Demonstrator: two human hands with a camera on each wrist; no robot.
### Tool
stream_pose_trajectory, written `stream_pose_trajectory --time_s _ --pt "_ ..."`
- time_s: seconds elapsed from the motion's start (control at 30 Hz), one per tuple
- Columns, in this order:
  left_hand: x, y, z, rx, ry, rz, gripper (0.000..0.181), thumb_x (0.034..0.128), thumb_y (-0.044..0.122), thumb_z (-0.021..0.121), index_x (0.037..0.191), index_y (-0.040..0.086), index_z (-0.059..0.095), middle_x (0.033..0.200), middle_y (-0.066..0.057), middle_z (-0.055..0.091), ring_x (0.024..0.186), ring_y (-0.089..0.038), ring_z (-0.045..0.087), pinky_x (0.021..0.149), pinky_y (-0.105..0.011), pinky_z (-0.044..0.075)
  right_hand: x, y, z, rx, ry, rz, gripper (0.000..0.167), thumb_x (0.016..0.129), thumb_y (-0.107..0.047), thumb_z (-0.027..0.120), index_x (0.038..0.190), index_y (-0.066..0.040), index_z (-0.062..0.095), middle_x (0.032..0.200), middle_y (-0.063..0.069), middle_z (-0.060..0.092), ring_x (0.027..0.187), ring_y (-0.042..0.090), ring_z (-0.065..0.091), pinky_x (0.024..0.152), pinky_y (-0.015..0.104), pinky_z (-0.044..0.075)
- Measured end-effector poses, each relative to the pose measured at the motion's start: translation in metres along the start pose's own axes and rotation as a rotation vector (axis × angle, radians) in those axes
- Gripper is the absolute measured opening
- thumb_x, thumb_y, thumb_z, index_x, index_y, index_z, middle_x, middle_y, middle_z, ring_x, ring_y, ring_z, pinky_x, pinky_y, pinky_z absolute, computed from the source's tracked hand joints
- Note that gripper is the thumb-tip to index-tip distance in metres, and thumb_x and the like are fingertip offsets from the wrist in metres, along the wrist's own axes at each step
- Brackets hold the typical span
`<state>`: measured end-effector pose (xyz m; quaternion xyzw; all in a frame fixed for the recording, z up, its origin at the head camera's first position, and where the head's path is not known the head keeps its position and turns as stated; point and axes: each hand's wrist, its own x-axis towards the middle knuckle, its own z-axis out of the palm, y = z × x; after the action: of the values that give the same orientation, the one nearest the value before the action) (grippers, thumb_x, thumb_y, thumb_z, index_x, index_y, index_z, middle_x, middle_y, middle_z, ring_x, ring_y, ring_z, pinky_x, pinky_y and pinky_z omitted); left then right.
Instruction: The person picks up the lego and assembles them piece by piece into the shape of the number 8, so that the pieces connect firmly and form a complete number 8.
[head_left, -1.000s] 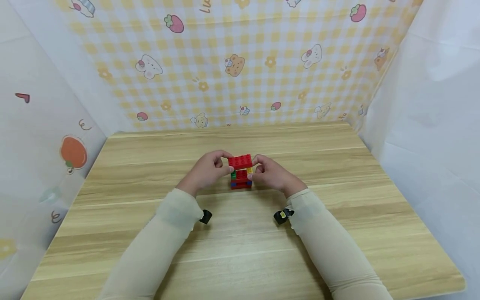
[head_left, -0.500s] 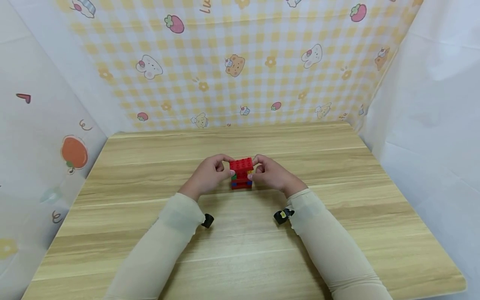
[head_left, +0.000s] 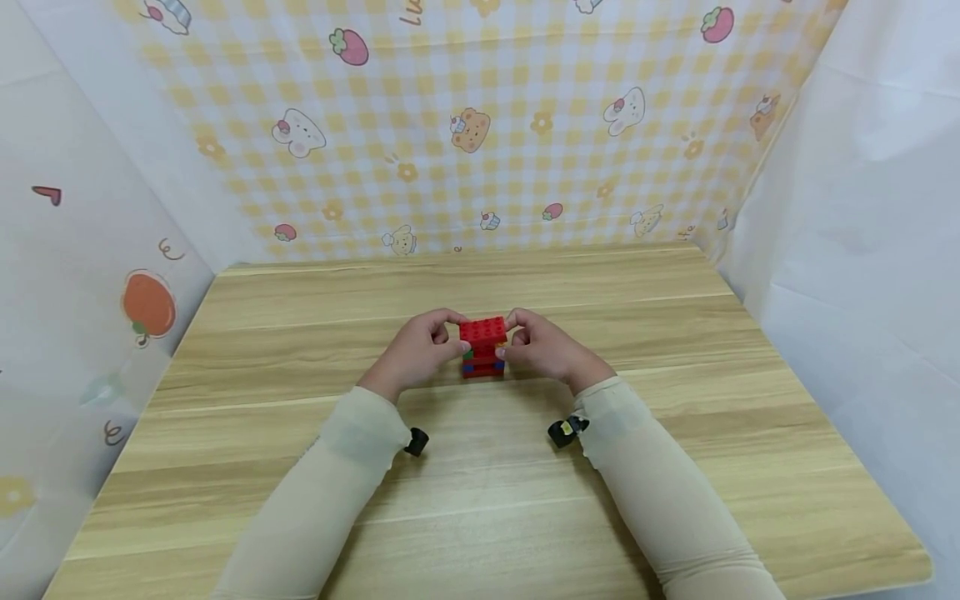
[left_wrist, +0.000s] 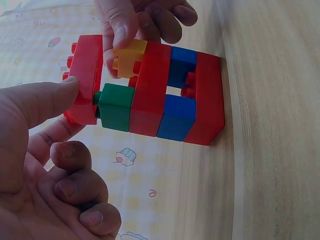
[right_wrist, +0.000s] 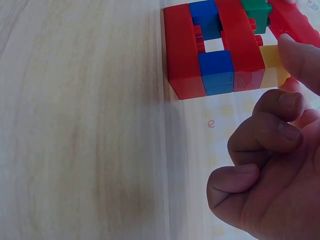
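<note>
A small stack of toy building bricks stands on the table. A red bottom brick (left_wrist: 207, 97), two blue bricks (left_wrist: 177, 117), a red middle brick (left_wrist: 151, 90), a green brick (left_wrist: 117, 107) and a yellow brick (right_wrist: 271, 62) make it up. My left hand (head_left: 420, 348) pinches a red top brick (head_left: 483, 330) between thumb and index finger. In the left wrist view, that brick sits just over the green brick, whose studs show in a narrow gap. My right hand (head_left: 551, 350) pinches the yellow brick at the stack's right side, its other fingers curled.
The wooden table (head_left: 480, 500) spreads around the stack. Behind it hangs a yellow checked cloth (head_left: 525, 167), with white cloth (head_left: 862, 250) at the sides. A black wrist device (head_left: 567, 431) shows at the right cuff, another (head_left: 416, 442) at the left.
My left hand has lowered the red top brick toward the green and yellow bricks, shifting slightly right. The right hand has stayed at the yellow brick. The last half second shows hardly any motion.
</note>
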<state>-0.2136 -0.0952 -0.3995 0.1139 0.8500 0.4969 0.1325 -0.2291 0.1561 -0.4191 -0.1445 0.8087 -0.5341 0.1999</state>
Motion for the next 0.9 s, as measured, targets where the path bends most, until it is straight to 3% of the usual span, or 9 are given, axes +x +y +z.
stream_pose_trajectory --time_s 0.47,0.9 --pt "-0.0013 -0.0011 -0.0012 0.002 -0.007 -0.029 0.031 0.1001 0.025 0.074 0.130 0.020 0.069 0.075 -0.002 0.043 0.061 -0.019 0.038 0.055 -0.030 0.034 0.0016 0.0008 0.0000 0.015 0.000 0.000 0.024 0.099 -0.012 0.072 0.118 -0.011 0.058 0.071 0.001 0.048 0.061 0.016 0.043 0.056 0.026 0.035" --pt "-0.0016 -0.0029 -0.0018 0.028 -0.011 -0.015 0.030 0.0990 0.026 0.075 0.128 0.021 0.070 0.074 -0.002 0.043 0.060 -0.019 0.040 0.056 -0.031 0.034 0.0003 0.0007 -0.0001 0.034 -0.006 -0.004 0.024 0.098 -0.010 0.072 0.118 -0.010 0.058 0.070 0.001 0.047 0.060 0.016 0.042 0.055 0.026 0.034"
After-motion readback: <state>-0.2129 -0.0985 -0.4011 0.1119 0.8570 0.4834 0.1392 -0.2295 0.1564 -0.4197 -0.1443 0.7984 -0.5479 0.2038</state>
